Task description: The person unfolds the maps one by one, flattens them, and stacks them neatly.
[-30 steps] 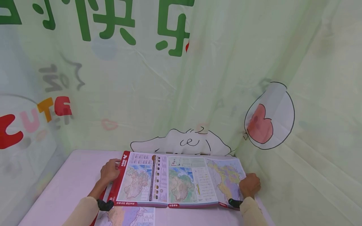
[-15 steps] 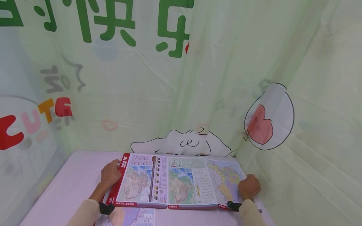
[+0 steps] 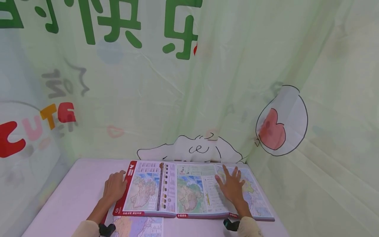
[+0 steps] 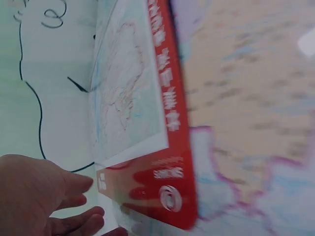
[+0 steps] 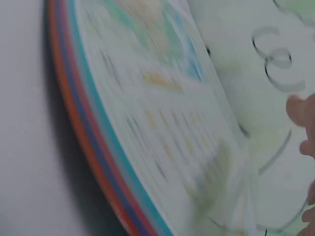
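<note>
**Fingers (image 3: pixel 226 171) fanned wide above an unfolded map booklet (image 3: pixel 189 197)**

Right hand (image 3: pixel 234 188): fingers spread, gripping nothing, placed over the right-hand part of the booklet; contact with the page cannot be told.

Left hand (image 3: pixel 113 187): fingers loosely extended, beside the booklet's red left border (image 3: pixel 120 202); nothing seen in their grip, and whether they touch the border cannot be told.

Booklet: one, laid out across the worktop (image 3: pixel 74 187), near its far edge. Printed maps and text columns on pale panels; small red tabs along the near edge. Layered page edges in orange, blue, red and teal, blurred, per the right wrist view.

Second map sheet (image 3: pixel 136 226): one, partly covered, projecting from under the booklet's near left side, printed in orange and violet.

Sleeves (image 3: pixel 86 228): two, pale, each with a dark wrist band (image 3: pixel 107 229) at the cuff.

Backdrop: light green curtain (image 3: pixel 225 92), bearing large green characters (image 3: pixel 118 23), a heart-marked balloon drawing (image 3: pixel 282 125) and a line-drawn head (image 3: pixel 180 151) just behind the booklet.
</note>
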A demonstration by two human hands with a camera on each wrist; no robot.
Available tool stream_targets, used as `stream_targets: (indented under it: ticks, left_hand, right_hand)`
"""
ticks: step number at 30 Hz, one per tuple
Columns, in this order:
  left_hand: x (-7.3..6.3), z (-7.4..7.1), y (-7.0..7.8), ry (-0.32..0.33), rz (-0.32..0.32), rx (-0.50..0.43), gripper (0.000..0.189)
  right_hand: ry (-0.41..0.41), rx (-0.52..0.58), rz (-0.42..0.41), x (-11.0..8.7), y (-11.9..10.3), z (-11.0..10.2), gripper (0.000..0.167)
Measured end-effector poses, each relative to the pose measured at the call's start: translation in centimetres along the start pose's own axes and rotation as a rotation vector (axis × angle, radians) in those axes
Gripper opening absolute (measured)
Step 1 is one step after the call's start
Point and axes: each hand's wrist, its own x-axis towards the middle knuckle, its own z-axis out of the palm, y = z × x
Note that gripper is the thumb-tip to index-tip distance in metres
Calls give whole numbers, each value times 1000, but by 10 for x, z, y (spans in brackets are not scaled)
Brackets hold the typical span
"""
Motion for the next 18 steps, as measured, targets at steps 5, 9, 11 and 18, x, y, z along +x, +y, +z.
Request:
stream_targets:
  ticks: [5,9,11,18]
  left_hand:
    - [-24,-5,-4,-6,62,11,65]
    - [-33,-7,-15,-25,63,30,75]
    - [-35,-7,-23,-8,78,47,76]
    - [-38,-3,-47,35,166,114,71]
  right_hand:
    - [-186,-1,-99,-28,-44,11,83]
    - [-294,-32,-134,-47,-53,23,88]
    - [-317,-45,-142,-52,-53,26,91]
    - [-355,-91,-172,-59,-48,31,99]
